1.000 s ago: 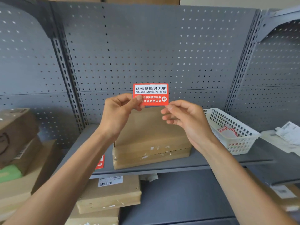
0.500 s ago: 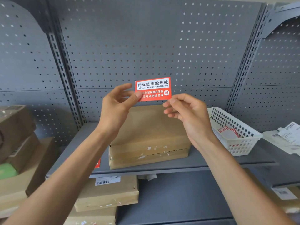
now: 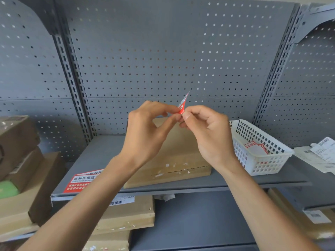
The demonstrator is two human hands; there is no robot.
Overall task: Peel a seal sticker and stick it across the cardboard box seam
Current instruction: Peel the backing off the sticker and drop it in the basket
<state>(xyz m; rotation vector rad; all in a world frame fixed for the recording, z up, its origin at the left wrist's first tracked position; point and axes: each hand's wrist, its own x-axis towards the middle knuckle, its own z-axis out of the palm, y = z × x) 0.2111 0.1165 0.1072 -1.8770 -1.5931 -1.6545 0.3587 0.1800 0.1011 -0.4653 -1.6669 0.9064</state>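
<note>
I hold a small red and white seal sticker (image 3: 183,104) edge-on in front of the pegboard, so only a thin sliver of it shows. My left hand (image 3: 146,131) and my right hand (image 3: 208,134) both pinch its lower corner, fingertips touching. Below and behind my hands a flat brown cardboard box (image 3: 174,165) lies on the grey shelf (image 3: 94,160), its seam running along the front side.
A white plastic basket (image 3: 261,153) with more red stickers stands right of the box. Another red seal sticker (image 3: 81,180) lies at the shelf's front left. More cardboard boxes are stacked at the left (image 3: 20,160) and on the shelf below (image 3: 126,214). Papers (image 3: 319,156) lie far right.
The sticker faced me flat, held at its two bottom corners. Now it is turned edge-on and both hands have come together, pinching one corner.
</note>
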